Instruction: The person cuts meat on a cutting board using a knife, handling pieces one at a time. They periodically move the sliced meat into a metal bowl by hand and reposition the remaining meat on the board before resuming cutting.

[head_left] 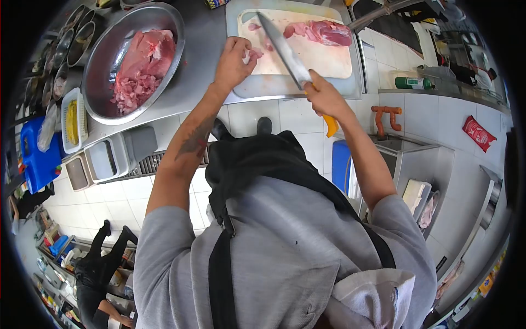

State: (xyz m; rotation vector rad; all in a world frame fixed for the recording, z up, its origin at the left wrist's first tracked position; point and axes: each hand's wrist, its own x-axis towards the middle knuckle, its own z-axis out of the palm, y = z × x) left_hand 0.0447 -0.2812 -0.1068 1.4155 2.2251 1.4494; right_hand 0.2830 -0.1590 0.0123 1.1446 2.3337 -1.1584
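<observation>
My right hand (324, 97) is wrapped round the yellow handle of a large kitchen knife (282, 48). Its blade points up and to the left over the white cutting board (323, 63). At the board's left edge, my left hand (234, 61) is closed, fingers curled, on a small piece of raw meat (253, 54). More small cut bits lie near the blade. To the right of the knife rests a larger chunk of raw meat (329, 33), pink and red.
Left of the board, a big steel bowl (178, 55) holds raw meat, whole and diced. Beside it stands a white basket (82, 118) with something yellow. Plastic tubs (107, 159) sit below the steel counter (204, 33). Another person (93, 271) is at lower left.
</observation>
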